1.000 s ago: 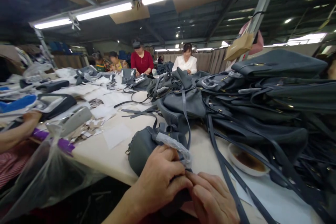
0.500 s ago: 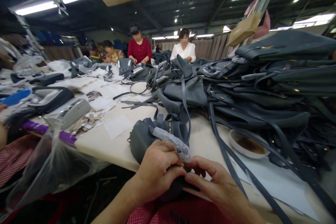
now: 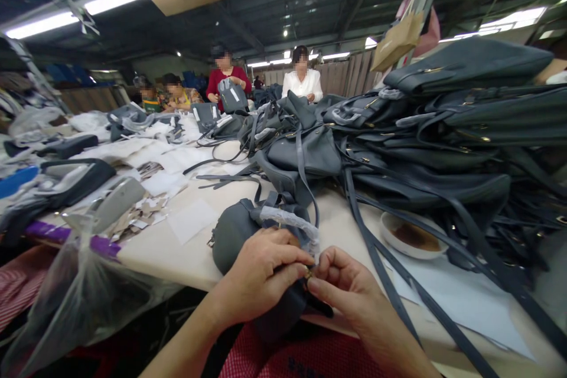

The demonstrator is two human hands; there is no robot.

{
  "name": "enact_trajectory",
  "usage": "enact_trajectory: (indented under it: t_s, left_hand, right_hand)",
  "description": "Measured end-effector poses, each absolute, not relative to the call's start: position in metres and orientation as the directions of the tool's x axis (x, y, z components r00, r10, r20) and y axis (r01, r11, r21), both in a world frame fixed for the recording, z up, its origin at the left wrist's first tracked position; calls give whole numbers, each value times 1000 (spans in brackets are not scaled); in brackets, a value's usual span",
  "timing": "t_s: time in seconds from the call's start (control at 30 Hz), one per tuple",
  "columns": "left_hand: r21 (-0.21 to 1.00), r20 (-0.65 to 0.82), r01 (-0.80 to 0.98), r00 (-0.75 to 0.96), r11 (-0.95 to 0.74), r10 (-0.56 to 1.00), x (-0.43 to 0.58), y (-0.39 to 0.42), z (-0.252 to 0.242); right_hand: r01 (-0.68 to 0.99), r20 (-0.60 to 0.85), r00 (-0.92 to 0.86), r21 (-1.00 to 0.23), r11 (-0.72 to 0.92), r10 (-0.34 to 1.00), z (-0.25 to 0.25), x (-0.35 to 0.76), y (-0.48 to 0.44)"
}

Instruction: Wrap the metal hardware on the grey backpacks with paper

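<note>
A dark grey leather handbag (image 3: 233, 242) lies on the table edge in front of me, its lower part pulled toward my lap. A strip of clear plastic wrap (image 3: 287, 220) covers its handle. My left hand (image 3: 261, 274) grips the dark leather near the bag's bottom. My right hand (image 3: 349, 289) pinches a small brass fitting (image 3: 308, 273) with thumb and fingers, close against my left fingertips. The fitting is partly hidden by my fingers.
A tall heap of grey handbags (image 3: 420, 183) with loose straps fills the right side. A white dish (image 3: 411, 236) with brown residue sits beside it. A clear plastic sack (image 3: 75, 301) hangs at the left edge of the cream table (image 3: 177, 266). Several co-workers sit far down it.
My hands have drawn closer, and my right fingers have curled onto the brass fitting. The whole view has shifted as my head moved. A co-worker in red has lifted a grey bag.
</note>
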State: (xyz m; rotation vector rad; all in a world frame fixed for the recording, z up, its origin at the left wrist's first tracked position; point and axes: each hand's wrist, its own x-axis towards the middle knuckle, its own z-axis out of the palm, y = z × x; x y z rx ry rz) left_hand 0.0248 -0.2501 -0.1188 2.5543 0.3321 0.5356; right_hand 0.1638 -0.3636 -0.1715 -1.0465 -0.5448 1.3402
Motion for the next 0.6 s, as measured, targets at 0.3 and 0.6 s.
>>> enact_trajectory:
  t_s: [0.3,0.6]
  left_hand:
    - [444,253,99,939,-891,231,41,-245,-115]
    - [329,126,113,979,-937,163,50,-245,-108]
  right_hand:
    - [-398,-186,259,-915,-71,948,-173,167,-365]
    - [-316,-179,250,-944,-95,951,-163,175,-364]
